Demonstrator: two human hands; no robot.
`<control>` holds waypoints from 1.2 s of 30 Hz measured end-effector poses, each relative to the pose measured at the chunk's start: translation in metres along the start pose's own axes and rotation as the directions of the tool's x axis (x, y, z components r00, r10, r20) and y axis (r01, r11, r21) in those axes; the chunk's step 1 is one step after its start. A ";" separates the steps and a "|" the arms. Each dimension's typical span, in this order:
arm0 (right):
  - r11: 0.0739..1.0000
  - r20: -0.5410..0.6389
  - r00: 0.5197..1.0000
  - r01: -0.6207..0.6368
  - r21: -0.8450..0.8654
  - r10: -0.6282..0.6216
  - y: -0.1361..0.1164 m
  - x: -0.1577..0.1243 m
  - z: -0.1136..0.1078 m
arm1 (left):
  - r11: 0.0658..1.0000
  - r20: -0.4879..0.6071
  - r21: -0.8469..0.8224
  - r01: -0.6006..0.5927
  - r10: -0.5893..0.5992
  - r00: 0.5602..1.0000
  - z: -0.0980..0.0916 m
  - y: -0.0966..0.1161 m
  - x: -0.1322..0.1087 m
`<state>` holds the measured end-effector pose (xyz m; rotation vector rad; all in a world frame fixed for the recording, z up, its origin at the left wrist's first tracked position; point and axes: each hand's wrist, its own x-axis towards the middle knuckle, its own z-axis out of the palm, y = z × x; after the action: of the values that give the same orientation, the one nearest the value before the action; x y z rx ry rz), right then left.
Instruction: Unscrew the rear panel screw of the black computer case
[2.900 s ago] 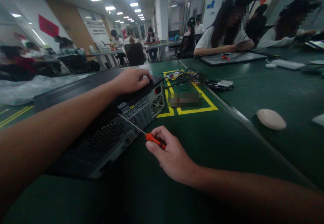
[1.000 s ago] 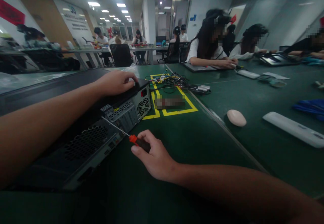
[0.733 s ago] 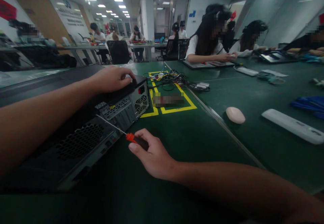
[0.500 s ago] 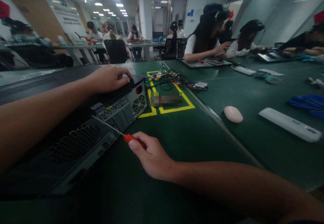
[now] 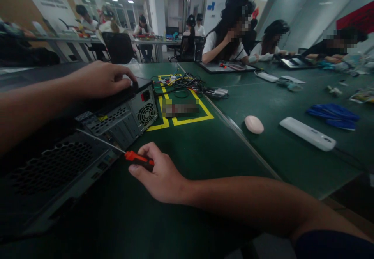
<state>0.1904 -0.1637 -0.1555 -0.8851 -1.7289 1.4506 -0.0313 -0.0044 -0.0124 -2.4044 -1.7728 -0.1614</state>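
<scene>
A black desktop computer case (image 5: 87, 142) lies on its side on the green table (image 5: 204, 146), its rear panel with fan grille facing me. My left hand (image 5: 101, 78) rests palm down on the case's top edge, fingers curled over it. My right hand (image 5: 159, 173) is closed around a screwdriver (image 5: 128, 155) with a red and black handle. Its thin metal shaft reaches left and up to the case's rear panel near the expansion slots.
A yellow taped rectangle (image 5: 181, 118) holds a tangle of cables (image 5: 184, 84) behind the case. A pink mouse (image 5: 254, 124), a white keyboard (image 5: 306, 133) and blue cloth (image 5: 331, 115) lie to the right. Several other people sit at the far tables.
The view has swung to the right, so the case and both hands sit further left in frame. My hands keep the same hold on the case and the screwdriver.
</scene>
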 end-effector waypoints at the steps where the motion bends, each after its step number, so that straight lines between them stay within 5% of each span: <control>1: 1.000 0.000 1.000 0.007 0.006 -0.007 0.000 0.000 0.000 | 1.000 0.000 0.004 0.007 -0.007 1.000 0.000 0.000 0.000; 36: 0.996 -0.007 0.998 0.057 0.068 -0.057 0.009 0.004 0.004 | 1.000 -0.007 -0.014 0.005 -0.005 1.000 -0.003 0.003 -0.003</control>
<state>0.1856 -0.1616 -0.1643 -0.7966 -1.6779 1.4598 -0.0290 -0.0085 -0.0103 -2.4063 -1.7812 -0.1830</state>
